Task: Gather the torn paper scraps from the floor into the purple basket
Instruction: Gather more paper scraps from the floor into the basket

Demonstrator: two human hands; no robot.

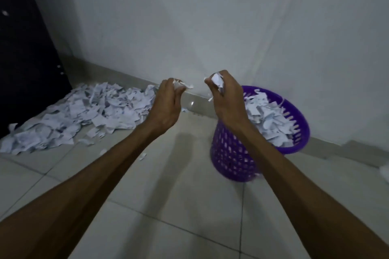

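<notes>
Two fistfuls here: my left hand (pixel 168 101) and right hand (pixel 226 99) both clench paper scraps (pixel 217 82), arms stretched out, right over the purple basket (pixel 231 157). Big pile (pixel 80 115) on the floor left. No readable writing.

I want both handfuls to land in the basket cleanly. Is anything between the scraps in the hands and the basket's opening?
Nothing visible blocks the way. The right hand grips scraps beside the purple basket rim; the left hand holds its scraps further left, with only bare floor tiles between.
</notes>
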